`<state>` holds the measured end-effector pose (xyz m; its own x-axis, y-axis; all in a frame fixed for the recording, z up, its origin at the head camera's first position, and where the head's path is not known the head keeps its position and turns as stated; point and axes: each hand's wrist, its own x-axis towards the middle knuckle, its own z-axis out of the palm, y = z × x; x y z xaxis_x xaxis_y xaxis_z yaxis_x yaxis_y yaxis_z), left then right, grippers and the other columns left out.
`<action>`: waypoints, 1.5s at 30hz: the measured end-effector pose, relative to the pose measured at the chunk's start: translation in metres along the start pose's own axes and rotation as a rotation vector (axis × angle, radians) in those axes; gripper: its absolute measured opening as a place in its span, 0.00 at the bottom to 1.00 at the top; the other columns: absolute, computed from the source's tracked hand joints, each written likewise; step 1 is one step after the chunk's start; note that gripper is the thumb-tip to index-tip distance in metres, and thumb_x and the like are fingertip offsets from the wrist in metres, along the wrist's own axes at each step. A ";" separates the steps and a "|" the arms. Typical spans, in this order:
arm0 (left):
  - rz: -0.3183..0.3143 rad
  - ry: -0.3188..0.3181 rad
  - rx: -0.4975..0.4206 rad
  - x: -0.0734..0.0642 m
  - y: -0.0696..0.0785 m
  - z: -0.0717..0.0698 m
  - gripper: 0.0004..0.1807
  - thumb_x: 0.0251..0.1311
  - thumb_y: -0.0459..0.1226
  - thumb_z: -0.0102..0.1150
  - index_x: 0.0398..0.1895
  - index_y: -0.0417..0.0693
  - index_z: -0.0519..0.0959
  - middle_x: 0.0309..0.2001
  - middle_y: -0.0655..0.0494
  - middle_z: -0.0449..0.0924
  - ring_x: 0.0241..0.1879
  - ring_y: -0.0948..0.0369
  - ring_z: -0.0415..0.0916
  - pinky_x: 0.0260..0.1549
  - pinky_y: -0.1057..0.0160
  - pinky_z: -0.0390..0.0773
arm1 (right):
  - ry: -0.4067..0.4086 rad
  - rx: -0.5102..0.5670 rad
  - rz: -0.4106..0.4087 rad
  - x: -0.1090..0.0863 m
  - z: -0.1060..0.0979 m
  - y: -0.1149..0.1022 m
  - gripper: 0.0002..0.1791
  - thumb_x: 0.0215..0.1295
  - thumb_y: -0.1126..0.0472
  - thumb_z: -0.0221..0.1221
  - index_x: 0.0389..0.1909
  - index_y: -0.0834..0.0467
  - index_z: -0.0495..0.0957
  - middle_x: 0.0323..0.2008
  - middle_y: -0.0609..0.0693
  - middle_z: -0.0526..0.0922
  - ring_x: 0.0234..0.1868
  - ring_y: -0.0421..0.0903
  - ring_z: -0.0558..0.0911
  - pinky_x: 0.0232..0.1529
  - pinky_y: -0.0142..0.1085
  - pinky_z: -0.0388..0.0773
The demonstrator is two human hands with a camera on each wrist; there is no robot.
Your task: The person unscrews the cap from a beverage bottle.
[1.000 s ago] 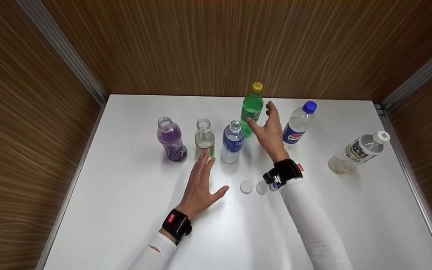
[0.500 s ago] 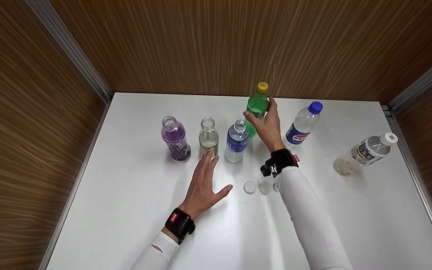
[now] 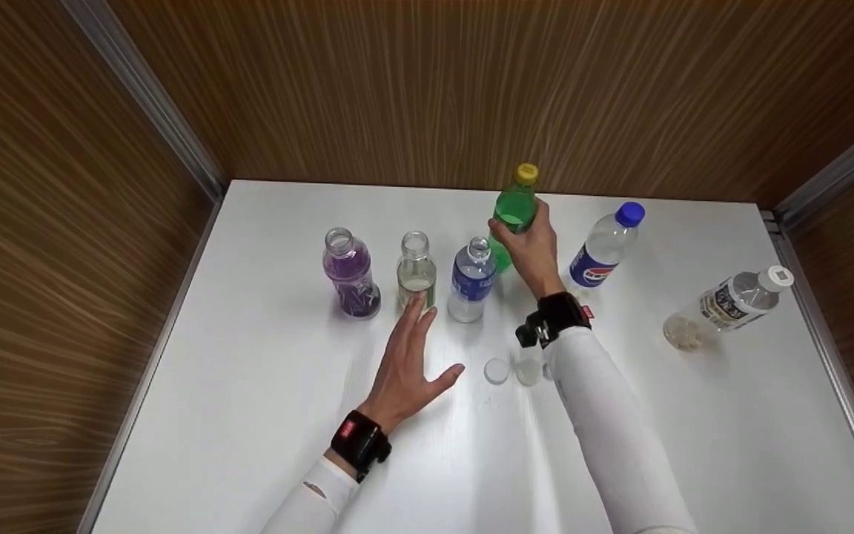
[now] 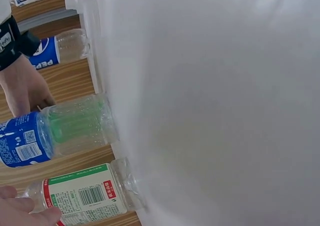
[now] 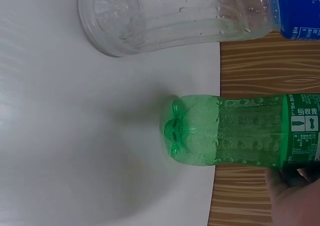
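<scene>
My right hand (image 3: 536, 248) grips a green plastic bottle (image 3: 516, 206) with a yellow cap (image 3: 527, 174), thumb on the left and fingers round the far side. In the right wrist view the green bottle (image 5: 240, 131) shows its base at the white tabletop; whether it touches cannot be told. My left hand (image 3: 403, 367) has its fingers extended and thumb spread, holding nothing, just in front of an uncapped clear bottle (image 3: 416, 267). In the left wrist view, this clear bottle (image 4: 82, 193) has a white, green and red label. Beside it stands an uncapped blue-labelled bottle (image 3: 471, 285).
An uncapped purple bottle (image 3: 353, 274) stands at the left. To the right are a Pepsi bottle (image 3: 605, 248) with a blue cap and a white-capped bottle (image 3: 727, 304). Loose caps, including a white cap (image 3: 496, 371), lie near my right wrist. Wood-grain panels (image 3: 397, 89) enclose the table.
My right hand has closed from spread fingers beside the green bottle to a grip round it. My left hand keeps its pose; the whole view has shifted slightly.
</scene>
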<state>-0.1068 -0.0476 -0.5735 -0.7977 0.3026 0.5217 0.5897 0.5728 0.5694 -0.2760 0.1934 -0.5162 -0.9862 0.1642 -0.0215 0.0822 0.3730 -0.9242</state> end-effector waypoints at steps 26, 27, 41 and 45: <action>0.027 -0.015 -0.018 0.004 -0.004 -0.003 0.49 0.58 0.55 0.69 0.74 0.36 0.62 0.81 0.40 0.49 0.80 0.46 0.48 0.76 0.45 0.55 | 0.124 -0.016 -0.364 -0.069 -0.036 -0.019 0.42 0.60 0.49 0.74 0.70 0.61 0.66 0.61 0.55 0.80 0.62 0.51 0.80 0.67 0.47 0.73; 0.032 -0.013 -0.018 0.004 -0.004 -0.003 0.48 0.58 0.55 0.69 0.74 0.36 0.62 0.81 0.40 0.50 0.80 0.46 0.48 0.76 0.45 0.55 | 0.131 -0.016 -0.374 -0.073 -0.038 -0.019 0.42 0.60 0.50 0.75 0.69 0.61 0.67 0.60 0.55 0.81 0.61 0.51 0.81 0.66 0.47 0.74; 0.046 -0.006 -0.058 0.014 0.002 0.001 0.49 0.57 0.54 0.70 0.74 0.37 0.62 0.81 0.40 0.50 0.80 0.47 0.49 0.76 0.47 0.55 | 0.125 0.054 -0.364 -0.125 -0.057 -0.010 0.40 0.62 0.62 0.73 0.70 0.63 0.63 0.57 0.57 0.83 0.56 0.49 0.83 0.59 0.50 0.78; 0.054 -0.011 -0.073 0.017 0.006 0.003 0.48 0.58 0.55 0.68 0.75 0.38 0.61 0.81 0.42 0.49 0.79 0.43 0.50 0.76 0.45 0.55 | 0.099 0.064 -0.374 -0.136 -0.056 -0.006 0.40 0.62 0.64 0.72 0.71 0.64 0.62 0.56 0.57 0.83 0.55 0.49 0.83 0.58 0.45 0.79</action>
<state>-0.1174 -0.0366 -0.5625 -0.7652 0.3402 0.5465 0.6396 0.4985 0.5852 -0.1343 0.2201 -0.4858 -0.9277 0.1160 0.3548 -0.2920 0.3666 -0.8834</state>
